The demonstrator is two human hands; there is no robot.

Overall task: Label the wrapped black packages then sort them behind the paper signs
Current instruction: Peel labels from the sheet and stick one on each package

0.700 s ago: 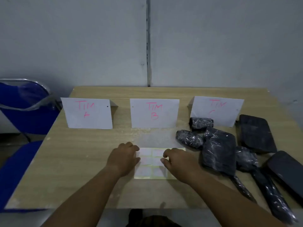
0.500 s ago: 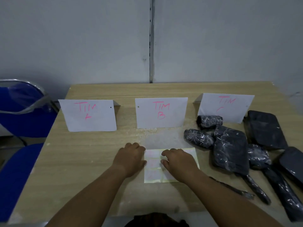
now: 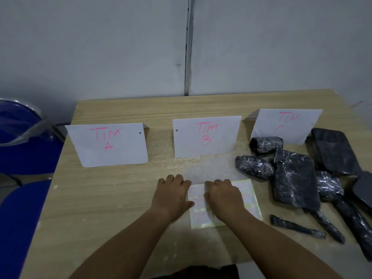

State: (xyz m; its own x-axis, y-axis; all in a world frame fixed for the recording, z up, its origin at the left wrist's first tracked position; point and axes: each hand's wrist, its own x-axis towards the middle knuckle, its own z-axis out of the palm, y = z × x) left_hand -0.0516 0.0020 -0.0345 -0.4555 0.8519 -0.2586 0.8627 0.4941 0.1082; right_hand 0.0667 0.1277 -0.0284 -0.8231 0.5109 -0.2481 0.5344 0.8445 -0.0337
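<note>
labelling step. left hand (image 3: 173, 196) and right hand (image 3: 223, 198) lie curled on sheet (image 3: 249, 196); pinch not discernible. next: peel one off for packages (image 3: 293, 178) at 3 o'clock.

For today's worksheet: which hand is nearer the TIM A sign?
Left. The left hand rests in front and right of the TIM A sign; the right hand lies farther right.

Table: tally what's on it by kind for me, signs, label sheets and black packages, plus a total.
Paper signs: 3, TIM A, TIM B, TIM C
Label sheet: 1
Black packages: 9 as far as the overlapping pile shows; the long thin ones may be hard to separate
Total: 13
</note>
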